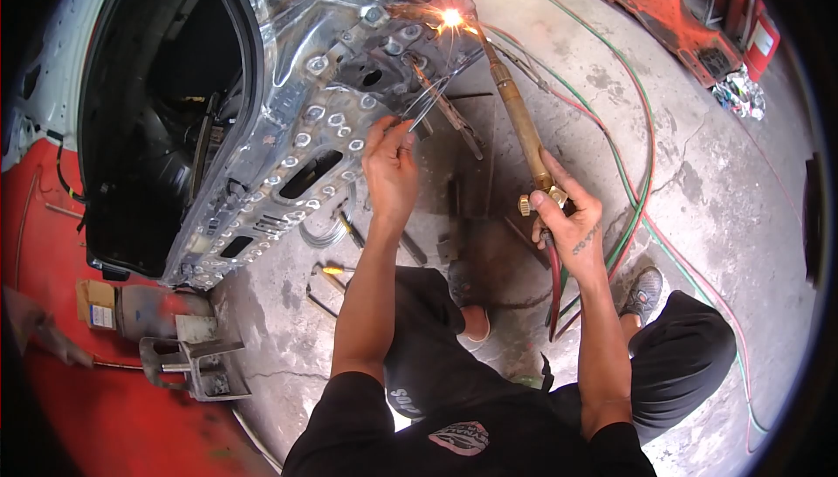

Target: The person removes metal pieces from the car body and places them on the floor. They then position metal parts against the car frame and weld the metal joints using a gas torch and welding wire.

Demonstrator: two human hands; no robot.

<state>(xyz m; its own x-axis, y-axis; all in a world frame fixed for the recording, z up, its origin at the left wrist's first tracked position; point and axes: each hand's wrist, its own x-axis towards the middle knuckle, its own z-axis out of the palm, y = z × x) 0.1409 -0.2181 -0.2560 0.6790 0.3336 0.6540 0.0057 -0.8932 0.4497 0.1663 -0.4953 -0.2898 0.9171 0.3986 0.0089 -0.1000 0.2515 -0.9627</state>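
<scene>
My right hand [572,219] is closed around the lower end of a brass gas welding torch [521,115], beside its valve knob. The torch points up and away from me, and a bright flame [451,17] with sparks burns at its tip against the car body panel [336,119]. Between the fingertips of my left hand [390,167] are thin metal filler rods [428,102], slanting up toward the panel below the flame. The bare metal panel carries many round weld spots and several dark openings. The glare hides the exact spot being heated.
Red and green hoses [642,154] loop over the concrete floor [698,215] at the right. Coiled wire [323,231] and a hammer [333,278] lie below the panel. A red metal stand [642,6] is at upper right; a metal bracket [196,363] is at lower left.
</scene>
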